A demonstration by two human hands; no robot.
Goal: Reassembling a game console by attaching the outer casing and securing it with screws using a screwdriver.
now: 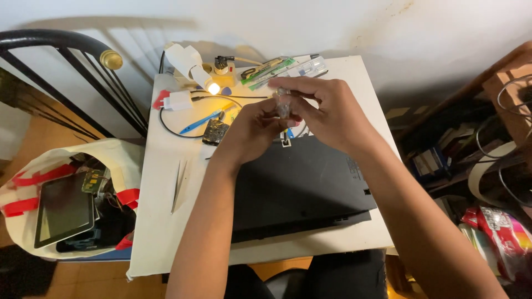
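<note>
**Holding a tiny clear bag over a black laptop**

Looking down at a small white square tabletop [166, 221] pushed against a white wall. Biggest thing on it is a flat black laptop shell [299, 188], lying face down and taking up most of the middle and right side. Off to the left on the floor there's a white cloth tote bag with red straps [119, 152], with a dark tablet [64, 209] lying in it.

Both hands are up over the far edge of the laptop. The left hand [252, 130] and right hand [327, 113] meet on a small crumpled clear plastic bag [284, 105], fingers of both pinched closed on it, so it's held just above the tabletop, not resting on anything.

Smaller stuff at the back: a white charger plug with a black cable [178, 101], a small glowing yellow lamp [213, 87], a little black circuit board [215, 132] and a blue plastic pry tool [200, 120] just beside it. A pair of thin metal tweezers [177, 185] lies on the left side, well apart from the hands.
</note>
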